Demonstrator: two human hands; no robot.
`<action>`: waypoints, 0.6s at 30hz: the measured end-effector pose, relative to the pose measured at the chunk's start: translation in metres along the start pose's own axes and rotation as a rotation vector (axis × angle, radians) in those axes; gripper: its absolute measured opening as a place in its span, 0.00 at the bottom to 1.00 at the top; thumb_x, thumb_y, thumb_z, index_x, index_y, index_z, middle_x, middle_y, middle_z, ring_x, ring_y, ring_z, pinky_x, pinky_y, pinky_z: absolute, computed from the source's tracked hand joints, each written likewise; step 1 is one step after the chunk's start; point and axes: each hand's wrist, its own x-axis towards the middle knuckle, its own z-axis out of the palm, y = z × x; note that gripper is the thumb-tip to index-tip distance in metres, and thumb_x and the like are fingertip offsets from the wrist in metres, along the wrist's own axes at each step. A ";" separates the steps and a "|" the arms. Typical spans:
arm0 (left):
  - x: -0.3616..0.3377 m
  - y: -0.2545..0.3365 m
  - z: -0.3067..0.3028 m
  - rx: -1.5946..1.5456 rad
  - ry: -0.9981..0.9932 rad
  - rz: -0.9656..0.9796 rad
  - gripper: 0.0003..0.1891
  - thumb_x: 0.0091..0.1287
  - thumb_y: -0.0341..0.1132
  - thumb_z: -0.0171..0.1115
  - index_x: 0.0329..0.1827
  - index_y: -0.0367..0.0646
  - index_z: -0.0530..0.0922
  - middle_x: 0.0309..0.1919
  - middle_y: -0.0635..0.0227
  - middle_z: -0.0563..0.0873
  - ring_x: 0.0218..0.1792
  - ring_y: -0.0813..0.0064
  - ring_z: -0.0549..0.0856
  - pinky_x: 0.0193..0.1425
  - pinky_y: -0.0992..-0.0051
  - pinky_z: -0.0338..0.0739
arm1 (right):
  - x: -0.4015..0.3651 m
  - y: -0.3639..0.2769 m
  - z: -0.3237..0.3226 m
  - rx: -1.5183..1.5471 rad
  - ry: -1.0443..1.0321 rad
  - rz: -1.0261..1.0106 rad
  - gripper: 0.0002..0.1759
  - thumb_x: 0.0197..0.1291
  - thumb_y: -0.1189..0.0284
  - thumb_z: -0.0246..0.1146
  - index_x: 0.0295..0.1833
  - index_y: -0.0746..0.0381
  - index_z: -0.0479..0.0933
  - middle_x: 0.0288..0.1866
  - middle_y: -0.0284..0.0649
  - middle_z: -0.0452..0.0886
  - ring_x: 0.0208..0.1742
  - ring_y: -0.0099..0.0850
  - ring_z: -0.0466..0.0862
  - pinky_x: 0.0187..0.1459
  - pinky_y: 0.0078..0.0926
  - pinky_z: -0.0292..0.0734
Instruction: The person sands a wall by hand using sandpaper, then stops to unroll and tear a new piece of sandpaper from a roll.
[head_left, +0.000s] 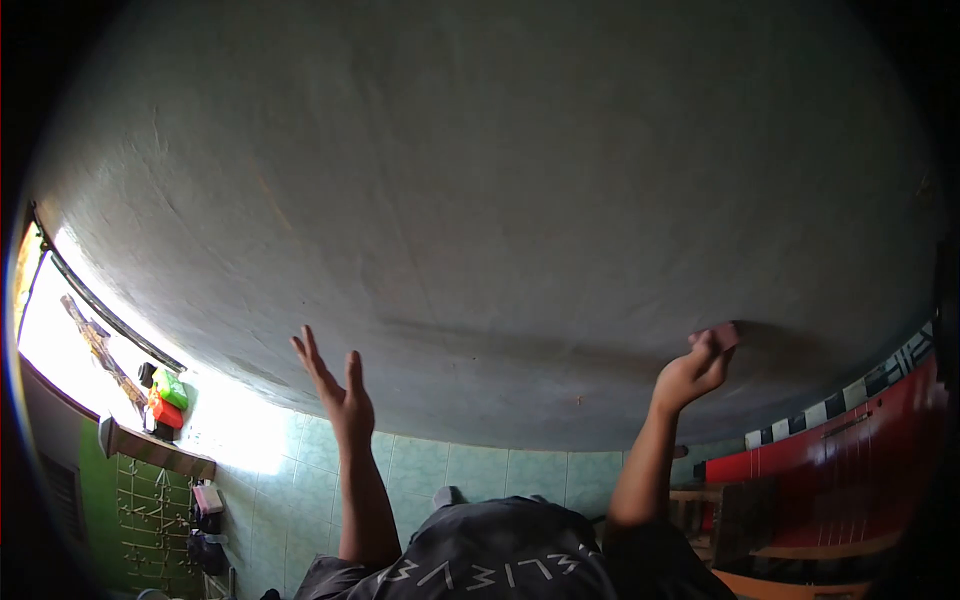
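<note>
Block (729, 335), reddish, is grasped by the right hand (690, 376) close to the grey surface (540, 200); the left hand (349, 400) is raised, released, fingers spread, well apart.

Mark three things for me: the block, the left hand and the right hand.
Block (728, 334): head view, on its exposed face beyond the fingers.
Left hand (350, 405): head view, on the broad part below the fingers.
Right hand (689, 377): head view, between wrist and knuckles.

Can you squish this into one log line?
left hand: empty, spread open | right hand: holding reddish block | backdrop: gray wall, contact unclear
</note>
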 end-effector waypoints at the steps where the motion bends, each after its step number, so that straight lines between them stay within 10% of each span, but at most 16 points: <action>1: 0.009 -0.006 -0.008 -0.017 0.028 0.004 0.39 0.76 0.54 0.60 0.86 0.60 0.55 0.87 0.53 0.42 0.85 0.47 0.43 0.82 0.35 0.43 | -0.005 -0.010 0.011 0.013 0.027 0.006 0.08 0.70 0.76 0.53 0.37 0.66 0.74 0.34 0.40 0.77 0.34 0.32 0.78 0.37 0.34 0.73; 6: 0.046 -0.037 -0.021 -0.026 -0.017 0.071 0.39 0.76 0.50 0.61 0.86 0.57 0.53 0.87 0.52 0.41 0.86 0.48 0.41 0.83 0.39 0.42 | -0.095 -0.066 0.075 0.034 -0.393 -0.675 0.05 0.60 0.78 0.62 0.33 0.62 0.73 0.33 0.40 0.78 0.37 0.41 0.79 0.44 0.41 0.72; 10: 0.064 -0.076 -0.024 0.004 -0.063 0.261 0.42 0.76 0.44 0.63 0.87 0.55 0.50 0.87 0.51 0.39 0.86 0.47 0.39 0.83 0.39 0.40 | -0.087 -0.066 0.078 -0.129 -0.262 -0.714 0.08 0.54 0.80 0.61 0.29 0.60 0.69 0.32 0.40 0.78 0.37 0.42 0.77 0.43 0.40 0.71; 14: 0.074 -0.121 -0.028 0.055 -0.040 0.240 0.45 0.76 0.59 0.56 0.88 0.57 0.42 0.87 0.54 0.36 0.85 0.44 0.36 0.81 0.32 0.35 | -0.053 -0.065 0.068 -0.002 0.049 -0.085 0.04 0.63 0.81 0.57 0.34 0.66 0.74 0.31 0.41 0.76 0.34 0.37 0.75 0.35 0.34 0.72; 16: 0.075 -0.136 -0.033 0.071 -0.047 0.258 0.47 0.76 0.65 0.51 0.88 0.58 0.39 0.87 0.55 0.34 0.85 0.45 0.35 0.81 0.30 0.34 | -0.078 -0.078 0.075 -0.110 -0.074 -0.073 0.03 0.65 0.79 0.58 0.37 0.67 0.75 0.31 0.42 0.75 0.35 0.39 0.76 0.38 0.36 0.73; 18: 0.081 -0.143 -0.035 0.099 -0.060 0.319 0.48 0.75 0.69 0.47 0.88 0.57 0.36 0.87 0.56 0.33 0.85 0.47 0.32 0.80 0.30 0.33 | -0.123 -0.084 0.093 -0.262 -0.199 -0.494 0.01 0.63 0.80 0.59 0.39 0.67 0.74 0.32 0.46 0.75 0.36 0.47 0.76 0.41 0.41 0.72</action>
